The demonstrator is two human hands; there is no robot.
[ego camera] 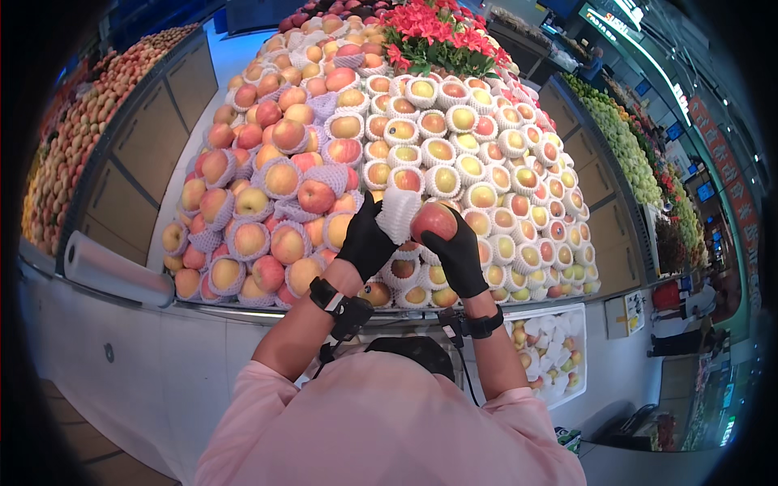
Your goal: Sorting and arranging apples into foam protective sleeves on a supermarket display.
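A white foam net sleeve [399, 214] is gripped in my left hand [368, 243], which wears a black glove. Beside it, my gloved right hand [458, 255] holds a bare red apple [434, 222], thumb across its near side. Sleeve and apple are side by side, close together; whether they touch is hard to tell. Both hands are above the front of a sloping fruit display. Under and to the right are apples in white foam nets [442, 180]. Larger apples, many in purple foam nets [282, 179], fill the left side.
Red flowers with green leaves [434, 33] stand at the back of the display. A roll of clear plastic bags [115, 270] lies at the front left corner. On the right below the edge is a white foam box [550, 355] of fruit and nets. Distant people [681, 341] are at right.
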